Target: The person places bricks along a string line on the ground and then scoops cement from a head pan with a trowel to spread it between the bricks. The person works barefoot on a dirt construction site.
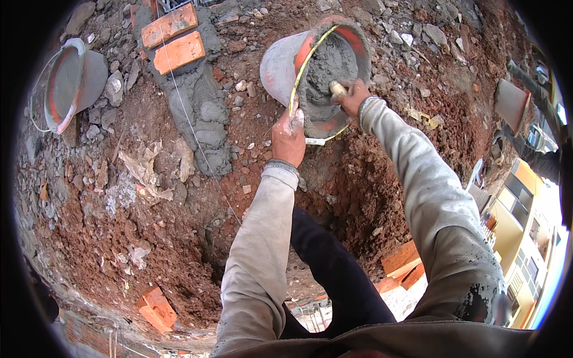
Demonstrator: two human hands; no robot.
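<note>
A grey bucket (277, 68) with reddish patches leans with its mouth toward me, holding wet grey mortar (334, 62). A yellow rope handle (308, 59) runs across its rim. My left hand (289, 138) is closed on the near-left rim and the rope, its fingers smeared with mortar. Over the mouth, my right hand (354, 95) grips a trowel by its pale, rounded handle (338, 89); the blade is hidden, apparently in the mortar.
To the left runs a mortar bed (203, 119) with two orange bricks (179, 52) at its far end. A taut string (190, 122) crosses it. A second bucket (89, 77) stands far left among rubble. Loose bricks (156, 309) lie nearer me, beside reddish soil.
</note>
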